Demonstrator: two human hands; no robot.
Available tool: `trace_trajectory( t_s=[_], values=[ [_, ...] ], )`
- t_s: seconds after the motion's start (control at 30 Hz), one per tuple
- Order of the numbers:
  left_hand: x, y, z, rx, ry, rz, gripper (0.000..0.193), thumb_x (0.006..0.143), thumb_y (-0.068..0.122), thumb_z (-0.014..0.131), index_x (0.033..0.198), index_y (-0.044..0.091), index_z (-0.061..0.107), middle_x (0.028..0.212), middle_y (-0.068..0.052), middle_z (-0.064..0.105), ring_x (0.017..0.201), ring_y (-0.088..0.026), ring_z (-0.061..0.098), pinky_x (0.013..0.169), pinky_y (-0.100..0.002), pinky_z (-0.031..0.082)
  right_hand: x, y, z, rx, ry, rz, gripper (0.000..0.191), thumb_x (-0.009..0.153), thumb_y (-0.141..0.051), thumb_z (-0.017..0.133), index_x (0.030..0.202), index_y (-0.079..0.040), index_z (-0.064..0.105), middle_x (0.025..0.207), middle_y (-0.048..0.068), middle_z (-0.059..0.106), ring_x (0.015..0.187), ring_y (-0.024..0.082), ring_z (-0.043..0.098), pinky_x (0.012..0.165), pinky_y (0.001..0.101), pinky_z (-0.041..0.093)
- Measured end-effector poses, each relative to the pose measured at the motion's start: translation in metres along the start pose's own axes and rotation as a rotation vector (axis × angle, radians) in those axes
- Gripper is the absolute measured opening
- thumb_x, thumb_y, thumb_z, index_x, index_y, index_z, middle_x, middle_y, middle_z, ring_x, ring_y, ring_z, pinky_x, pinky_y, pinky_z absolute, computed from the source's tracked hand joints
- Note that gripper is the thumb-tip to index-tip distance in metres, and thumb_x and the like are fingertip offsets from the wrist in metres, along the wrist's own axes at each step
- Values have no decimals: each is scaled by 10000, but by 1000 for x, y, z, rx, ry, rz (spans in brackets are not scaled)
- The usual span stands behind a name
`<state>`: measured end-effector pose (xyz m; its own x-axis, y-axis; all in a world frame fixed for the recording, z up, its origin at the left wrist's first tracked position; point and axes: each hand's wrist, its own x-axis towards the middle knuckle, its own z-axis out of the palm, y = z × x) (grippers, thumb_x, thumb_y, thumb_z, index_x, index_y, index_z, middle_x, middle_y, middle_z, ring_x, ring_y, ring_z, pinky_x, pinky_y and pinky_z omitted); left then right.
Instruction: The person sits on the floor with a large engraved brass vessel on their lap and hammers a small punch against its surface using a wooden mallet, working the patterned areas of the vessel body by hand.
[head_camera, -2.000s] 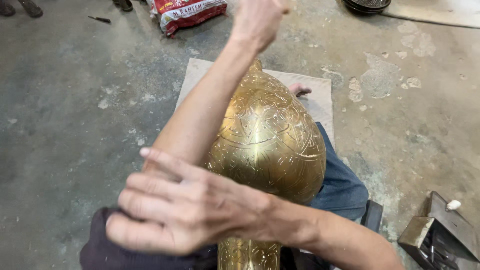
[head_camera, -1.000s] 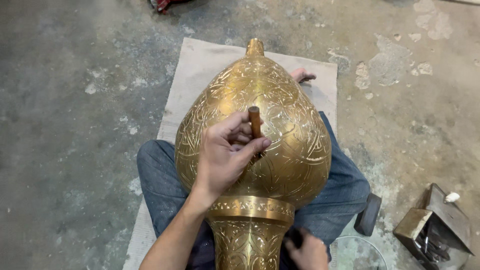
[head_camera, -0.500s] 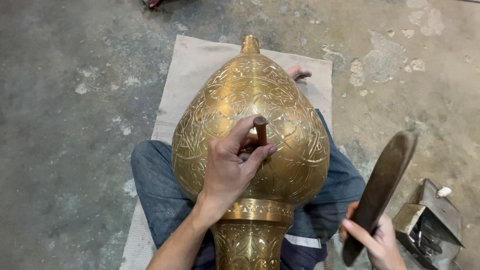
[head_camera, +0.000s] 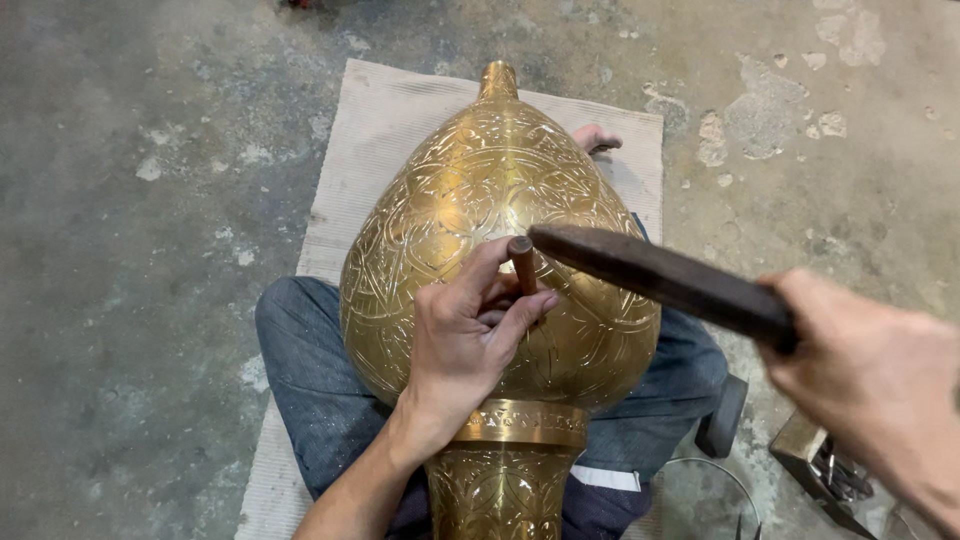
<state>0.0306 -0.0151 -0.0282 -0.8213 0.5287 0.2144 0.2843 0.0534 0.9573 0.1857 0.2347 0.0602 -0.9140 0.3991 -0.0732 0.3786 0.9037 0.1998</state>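
Note:
A large engraved brass vessel (head_camera: 470, 200), bulbous with a narrow tip pointing away, lies across my lap. My left hand (head_camera: 465, 335) rests on its belly and pinches a short brown chisel (head_camera: 521, 262) with its point against the metal. My right hand (head_camera: 875, 375) grips a dark flat wooden mallet (head_camera: 660, 275), and the mallet's end hovers right beside the chisel's top.
I sit on a pale mat (head_camera: 375, 130) spread over a stained concrete floor (head_camera: 130, 200). My jeans-clad legs (head_camera: 300, 380) cradle the vessel, and a bare foot (head_camera: 595, 138) shows past it. A small metal box with tools (head_camera: 825, 465) sits at the lower right.
My right hand swung the mallet up from the lower right and over to the chisel's head. The left hand keeps the chisel on the vessel; two seconds ago both arms were crossed over it.

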Motion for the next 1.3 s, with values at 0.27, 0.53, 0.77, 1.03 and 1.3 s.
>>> trace_trajectory(
  t_s=[0.27, 0.53, 0.77, 1.03, 1.3],
  values=[
    [2, -8, -1, -12, -53, 56, 278, 968, 110, 738, 1239, 90, 676, 908, -60, 820, 673, -109, 821, 542, -228, 622, 25, 12, -30, 284, 172, -233, 363, 805, -60, 785, 1134, -13, 640, 773, 73, 643, 599, 170, 642, 577, 325, 512],
    [26, -3, -11, 66, -291, 271, 340, 892, 134, 797, 1220, 108, 709, 948, -72, 809, 728, -139, 799, 577, -251, 652, 2, 21, -5, 725, -14, 81, 383, 887, -74, 760, 1245, -75, 625, 723, 61, 659, 524, 188, 623, 438, 325, 485],
    [61, -7, -11, -52, -607, 445, 394, 881, 214, 782, 1263, 154, 702, 932, -28, 809, 642, -81, 736, 619, -258, 611, -53, 16, 33, 381, 146, 149, 428, 765, -133, 830, 1165, -100, 681, 744, 86, 712, 657, 187, 676, 601, 322, 543],
    [86, -10, 3, 127, -1014, 411, 442, 863, 246, 745, 1298, 203, 678, 816, 27, 798, 488, -45, 609, 479, -255, 532, -93, -6, 79, 252, 328, 234, 415, 735, -153, 858, 1108, -85, 689, 751, 157, 709, 701, 302, 722, 641, 381, 551],
    [89, -12, 2, 123, -1030, 485, 389, 913, 246, 736, 1295, 183, 694, 775, -18, 778, 552, -87, 596, 547, -289, 533, -112, -16, 119, 497, 324, 303, 430, 783, -209, 811, 1188, -148, 677, 803, 135, 701, 714, 276, 736, 656, 368, 557]
  ],
)
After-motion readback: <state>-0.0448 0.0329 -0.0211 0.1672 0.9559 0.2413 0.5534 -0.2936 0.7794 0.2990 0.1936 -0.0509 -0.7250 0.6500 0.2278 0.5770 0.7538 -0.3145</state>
